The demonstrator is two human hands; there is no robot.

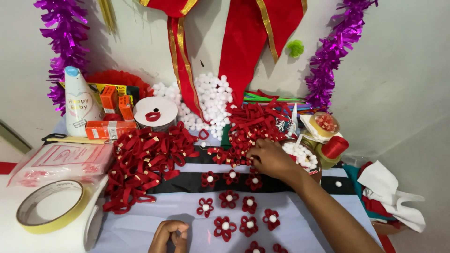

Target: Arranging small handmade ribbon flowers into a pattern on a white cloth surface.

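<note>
The right hand (271, 158) reaches forward with its fingers curled down into a pile of red ribbon loops (253, 126), pinching at the loops under the fingertips; whether a single piece is already caught between them cannot be told. The left hand (170, 235) rests near the body on the tabletop (140, 229), closed into a loose fist with the fingers folded in, and anything inside it is hidden. Between the two hands lie finished red ribbon flowers (239, 213), each with a white pompom at its centre, set out in loose rows on the pale cloth. To the left of the right hand sits a larger heap of red ribbon loops with gold tips (145, 159). Beyond that heap stands a white ribbon spool (156, 112), and further left several small orange boxes (112, 119) are stacked beside a white cone-shaped party hat (80, 100) with a blue tip. Left of the left hand lies a wide roll of yellowish tape (49, 206), with a flat clear plastic package (61, 161) printed in red just beyond it. Beyond the right hand is a mound of white pompoms (211, 103).
</note>
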